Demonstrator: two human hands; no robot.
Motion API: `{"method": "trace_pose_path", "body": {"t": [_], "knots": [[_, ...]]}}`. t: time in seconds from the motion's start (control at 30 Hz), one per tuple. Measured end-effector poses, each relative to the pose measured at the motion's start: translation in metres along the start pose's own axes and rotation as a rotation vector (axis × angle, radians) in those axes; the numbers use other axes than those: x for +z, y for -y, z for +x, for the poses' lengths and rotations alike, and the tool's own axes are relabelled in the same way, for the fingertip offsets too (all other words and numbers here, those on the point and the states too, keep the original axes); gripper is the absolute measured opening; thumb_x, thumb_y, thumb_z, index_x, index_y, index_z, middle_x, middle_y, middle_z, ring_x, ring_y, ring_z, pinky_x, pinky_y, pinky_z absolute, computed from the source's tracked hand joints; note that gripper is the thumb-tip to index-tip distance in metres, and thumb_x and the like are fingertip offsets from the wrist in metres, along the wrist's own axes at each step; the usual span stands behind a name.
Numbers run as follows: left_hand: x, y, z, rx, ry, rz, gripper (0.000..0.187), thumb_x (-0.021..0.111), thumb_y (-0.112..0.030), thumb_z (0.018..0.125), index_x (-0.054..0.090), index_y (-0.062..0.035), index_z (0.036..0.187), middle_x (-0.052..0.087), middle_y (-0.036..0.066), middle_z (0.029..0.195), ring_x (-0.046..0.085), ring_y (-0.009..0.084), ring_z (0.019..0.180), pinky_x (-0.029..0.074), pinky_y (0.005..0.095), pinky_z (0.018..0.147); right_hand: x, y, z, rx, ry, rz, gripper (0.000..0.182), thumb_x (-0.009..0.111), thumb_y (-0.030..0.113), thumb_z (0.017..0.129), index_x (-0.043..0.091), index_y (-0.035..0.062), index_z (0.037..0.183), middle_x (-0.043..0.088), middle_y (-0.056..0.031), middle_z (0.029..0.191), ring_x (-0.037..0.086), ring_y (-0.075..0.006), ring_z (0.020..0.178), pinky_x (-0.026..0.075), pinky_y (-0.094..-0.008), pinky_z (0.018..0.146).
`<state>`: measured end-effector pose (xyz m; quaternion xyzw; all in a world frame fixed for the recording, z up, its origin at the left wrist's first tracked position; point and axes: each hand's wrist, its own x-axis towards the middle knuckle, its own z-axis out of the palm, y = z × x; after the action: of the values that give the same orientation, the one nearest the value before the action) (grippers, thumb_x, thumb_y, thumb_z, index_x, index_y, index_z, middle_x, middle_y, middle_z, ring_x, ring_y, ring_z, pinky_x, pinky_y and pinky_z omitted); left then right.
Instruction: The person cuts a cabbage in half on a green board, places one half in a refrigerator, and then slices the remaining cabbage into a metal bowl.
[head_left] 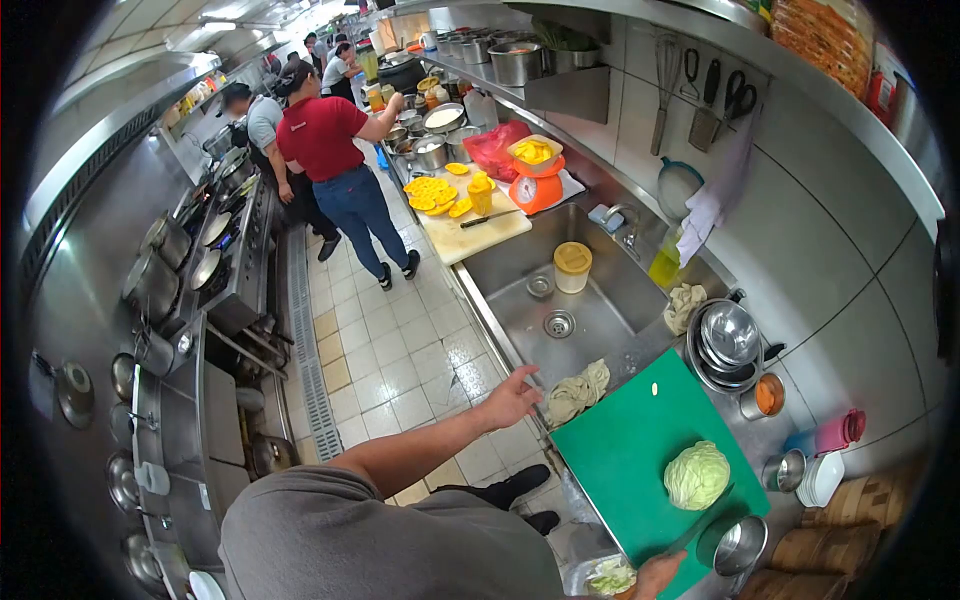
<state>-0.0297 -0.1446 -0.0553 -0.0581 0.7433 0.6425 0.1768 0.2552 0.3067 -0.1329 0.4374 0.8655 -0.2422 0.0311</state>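
Observation:
My left hand [510, 397] hangs in the air beside the counter edge, fingers apart and holding nothing. It is nearest to a crumpled beige cloth [578, 393] at the sink's front corner. On the green cutting board [625, 445] sits a pale green cabbage [697, 475], with a small white piece [655, 389] farther up the board. Low in the view, my right hand [658, 576] is closed around a knife [705, 522], its blade lying close beside the cabbage. A metal pot [738, 545] stands next to the blade. Below the board's edge, cabbage pieces [610, 576] lie in a plastic-lined container.
A sink [510, 300] holds a yellow-lidded tub [572, 266]. Nested metal bowls [731, 334] and bamboo steamers [830, 555] line the wall side. Farther off are a cream cutting board [475, 235], an orange scale [537, 188] and a co-worker in red [325, 140]. Stoves stand opposite.

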Motion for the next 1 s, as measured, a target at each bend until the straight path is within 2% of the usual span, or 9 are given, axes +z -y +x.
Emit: {"method": "trace_pose_path", "body": {"t": [0.17, 0.3, 0.4, 0.5, 0.6, 0.7, 0.8, 0.9, 1.0], "knots": [[0.004, 0.009, 0.013, -0.022, -0.012, -0.066, 0.059, 0.063, -0.021, 0.109, 0.035, -0.0088, 0.160, 0.070, 0.013, 0.105, 0.068, 0.0177, 0.078, 0.057, 0.0349, 0.072, 0.028, -0.049, 0.021, -0.095, -0.042, 0.062, 0.056, 0.045, 0.009, 0.101, 0.040, -0.0147, 0.151, 0.061, -0.0413, 0.134, 0.059, -0.0572, 0.123, 0.046, -0.0548, 0.106], [0.022, 0.016, 0.015, -0.052, 0.005, -0.105, 0.058, 0.064, -0.023, 0.109, 0.037, -0.0099, 0.159, 0.069, 0.011, 0.103, 0.067, 0.0176, 0.083, 0.057, 0.0345, 0.071, 0.017, -0.032, 0.014, -0.109, -0.016, 0.046, 0.055, 0.045, 0.009, 0.101, 0.040, -0.0173, 0.149, 0.060, -0.0424, 0.134, 0.058, -0.0572, 0.124, 0.045, -0.0538, 0.106], [0.053, 0.034, 0.007, 0.035, 0.152, -0.092, 0.059, 0.063, -0.026, 0.110, 0.036, -0.0110, 0.160, 0.067, 0.010, 0.102, 0.065, 0.0178, 0.086, 0.056, 0.0353, 0.071, 0.016, -0.027, 0.011, -0.112, -0.014, 0.081, 0.054, 0.043, 0.009, 0.102, 0.040, -0.0188, 0.148, 0.060, -0.0430, 0.133, 0.059, -0.0567, 0.124, 0.045, -0.0538, 0.106], [0.085, 0.004, -0.020, 0.040, 0.152, -0.070, 0.037, 0.060, -0.027, 0.112, 0.054, -0.0074, 0.142, 0.065, 0.008, 0.093, 0.064, 0.0171, 0.085, 0.056, 0.0359, 0.071, 0.012, -0.019, 0.011, -0.060, 0.025, 0.121, 0.052, 0.042, 0.010, 0.104, 0.041, -0.0187, 0.147, 0.061, -0.0425, 0.131, 0.059, -0.0562, 0.123, 0.046, -0.0538, 0.105], [0.094, 0.022, -0.012, -0.028, 0.298, 0.144, 0.028, 0.058, -0.030, 0.112, 0.064, -0.0030, 0.114, 0.066, 0.014, 0.084, 0.067, 0.0243, 0.080, 0.056, 0.0402, 0.072, 0.014, -0.025, 0.016, -0.057, -0.005, 0.137, 0.050, 0.041, 0.010, 0.104, 0.042, -0.0177, 0.146, 0.062, -0.0419, 0.129, 0.060, -0.0564, 0.120, 0.047, -0.0539, 0.104], [0.111, 0.008, -0.025, 0.371, 0.155, 0.518, 0.039, 0.057, -0.034, 0.112, 0.063, -0.0004, 0.095, 0.066, 0.022, 0.081, 0.068, 0.0368, 0.079, 0.055, 0.0467, 0.072, 0.034, -0.041, 0.020, -0.097, -0.064, 0.139, 0.049, 0.042, 0.011, 0.104, 0.043, -0.0166, 0.145, 0.063, -0.0415, 0.127, 0.061, -0.0568, 0.117, 0.047, -0.0541, 0.102], [0.145, 0.010, -0.024, 0.647, 0.230, 0.518, 0.041, 0.054, -0.037, 0.113, 0.065, -0.0018, 0.097, 0.064, 0.025, 0.085, 0.065, 0.0368, 0.077, 0.053, 0.0474, 0.075, 0.028, -0.035, 0.016, -0.112, -0.035, 0.136, 0.046, 0.042, 0.011, 0.104, 0.045, -0.0161, 0.141, 0.063, -0.0413, 0.126, 0.061, -0.0566, 0.116, 0.048, -0.0540, 0.101], [0.175, -0.052, -0.034, 0.372, 0.515, 0.611, 0.036, 0.055, -0.036, 0.112, 0.066, -0.0034, 0.101, 0.066, 0.025, 0.092, 0.067, 0.0377, 0.084, 0.053, 0.0476, 0.077, 0.019, -0.025, 0.013, -0.092, -0.002, 0.136, 0.043, 0.041, 0.011, 0.104, 0.048, -0.0137, 0.138, 0.064, -0.0397, 0.126, 0.061, -0.0552, 0.117, 0.048, -0.0533, 0.101], [0.210, -0.065, -0.026, 0.468, 0.521, 0.599, 0.022, 0.062, -0.029, 0.108, 0.067, -0.0076, 0.111, 0.069, 0.019, 0.101, 0.069, 0.0366, 0.093, 0.054, 0.0460, 0.082, 0.028, -0.031, 0.035, -0.260, -0.012, 0.297, 0.042, 0.043, 0.011, 0.104, 0.051, -0.0098, 0.140, 0.065, -0.0362, 0.128, 0.062, -0.0527, 0.116, 0.048, -0.0519, 0.102]]}}
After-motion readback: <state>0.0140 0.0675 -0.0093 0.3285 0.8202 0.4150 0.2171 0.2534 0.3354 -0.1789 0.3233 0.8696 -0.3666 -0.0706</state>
